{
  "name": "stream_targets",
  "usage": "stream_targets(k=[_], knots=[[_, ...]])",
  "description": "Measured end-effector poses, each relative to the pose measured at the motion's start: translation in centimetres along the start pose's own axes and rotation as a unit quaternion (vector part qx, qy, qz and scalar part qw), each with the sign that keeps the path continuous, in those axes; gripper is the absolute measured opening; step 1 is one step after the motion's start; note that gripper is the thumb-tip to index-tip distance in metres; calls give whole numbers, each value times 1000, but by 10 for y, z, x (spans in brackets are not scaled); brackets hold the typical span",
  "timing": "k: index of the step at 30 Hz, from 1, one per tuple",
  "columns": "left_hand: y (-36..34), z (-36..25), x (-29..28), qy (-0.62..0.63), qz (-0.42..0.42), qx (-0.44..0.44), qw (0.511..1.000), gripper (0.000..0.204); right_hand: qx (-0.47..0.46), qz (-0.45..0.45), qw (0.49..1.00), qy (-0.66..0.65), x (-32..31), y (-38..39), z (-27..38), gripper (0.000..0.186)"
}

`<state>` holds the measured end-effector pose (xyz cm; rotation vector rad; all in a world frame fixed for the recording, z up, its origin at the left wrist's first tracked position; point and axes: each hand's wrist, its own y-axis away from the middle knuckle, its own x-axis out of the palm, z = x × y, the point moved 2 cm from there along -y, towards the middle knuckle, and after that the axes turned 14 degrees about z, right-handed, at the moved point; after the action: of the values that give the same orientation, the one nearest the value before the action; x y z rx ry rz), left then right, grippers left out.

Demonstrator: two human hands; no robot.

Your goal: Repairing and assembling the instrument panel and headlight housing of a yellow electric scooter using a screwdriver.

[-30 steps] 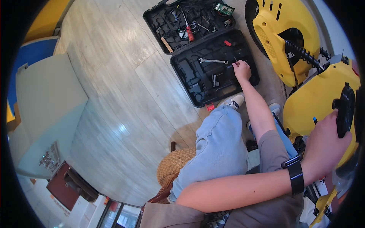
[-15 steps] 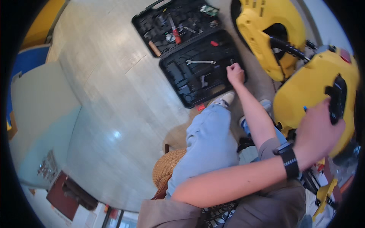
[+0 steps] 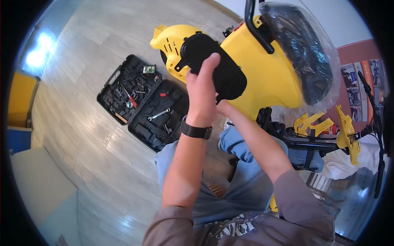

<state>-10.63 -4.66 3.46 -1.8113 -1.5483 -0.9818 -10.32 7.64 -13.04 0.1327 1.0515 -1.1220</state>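
My left hand, with a black watch on its wrist, grips the edge of a black oval cover on the side of a large yellow vehicle body. My right hand reaches up just behind that wrist to the cover's lower edge. It is mostly hidden, so its fingers and anything in them cannot be made out. I sit with my jeans-clad knees under the body.
An open black tool case lies on the wooden floor to the left, with a silver spanner and several small tools inside. A plastic-wrapped black seat tops the yellow body. Loose yellow panels and a black frame stand at right.
My right hand has left the tool case and come up to the black cover. The view has swung from the case to the yellow body, where my left hand stays.
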Motion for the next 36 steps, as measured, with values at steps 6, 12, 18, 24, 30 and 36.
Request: stream_targets(k=[6,12,18,24,30,36], knots=[[17,-9,6,-4,39,14,999,34,441,96,741,-497,-94,0,46,12],[21,-7,11,-46,50,1,998,32,398,-5,814,-424,-151,-7,70,16],[21,-11,21,-146,77,31,986,35,260,-148,935,-192,-163,-20,59,13],[12,-2,12,-24,95,-76,992,45,192,-187,898,-350,-166,-32,68,13],[5,-5,0,70,162,-96,980,50,195,-154,867,-433,-173,-41,69,15],[2,-1,-7,164,190,-111,962,49,193,-101,865,-453,-173,-45,77,20]])
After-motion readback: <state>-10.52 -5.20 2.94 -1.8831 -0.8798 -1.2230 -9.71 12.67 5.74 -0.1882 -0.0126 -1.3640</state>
